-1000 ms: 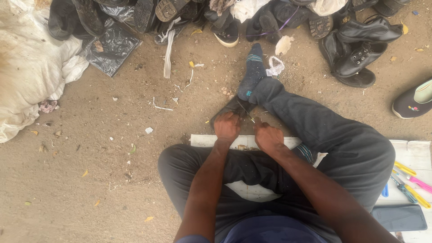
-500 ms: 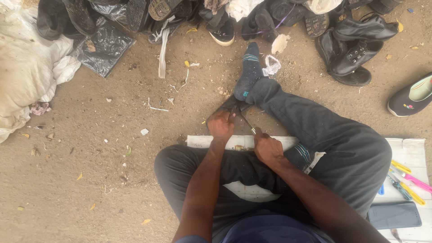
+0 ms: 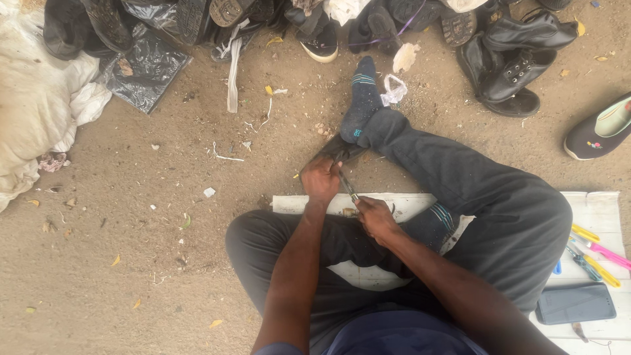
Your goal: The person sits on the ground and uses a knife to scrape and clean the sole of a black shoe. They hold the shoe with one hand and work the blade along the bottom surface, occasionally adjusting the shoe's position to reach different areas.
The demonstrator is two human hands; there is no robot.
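Left hand (image 3: 320, 179) closed in a fist over the near end of a dark flat piece of leather or sole (image 3: 336, 150), pinning it against the ground just ahead of my crossed legs. The piece runs up and right from my knuckles toward my outstretched foot in its dark blue sock (image 3: 360, 98), its far end lying close beside the heel. Right hand (image 3: 374, 217) curled tight around the handle of a thin metal blade (image 3: 347, 186); handle hidden in my grip, blade slanting up and left so its tip meets the edge of the dark piece right by my left fingers. Cannot tell whether the tip is cutting in or only resting there. Both hands sit close, a narrow gap between them bridged by the blade. Under my right wrist, a white board (image 3: 414, 204) lying across the dirt, passing beneath my bent leg in grey trousers (image 3: 473, 190). Farther right on the white surface: a dark phone (image 3: 574, 302) lying flat, and beside it a small cluster of yellow and pink handled tools (image 3: 595, 246). Beyond my foot, a crumpled bit of clear plastic (image 3: 394, 89). Along the top, a row of worn footwear: black lace-up boots (image 3: 516, 56) at upper right, a dark slip-on shoe (image 3: 601, 128) at the right edge, a black and white sneaker (image 3: 319, 43) in the middle. Black plastic sheet (image 3: 141, 69) upper left, a white sack (image 3: 33, 112) at far left. Ground (image 3: 131, 250) sandy, scattered with scraps and dry leaves.
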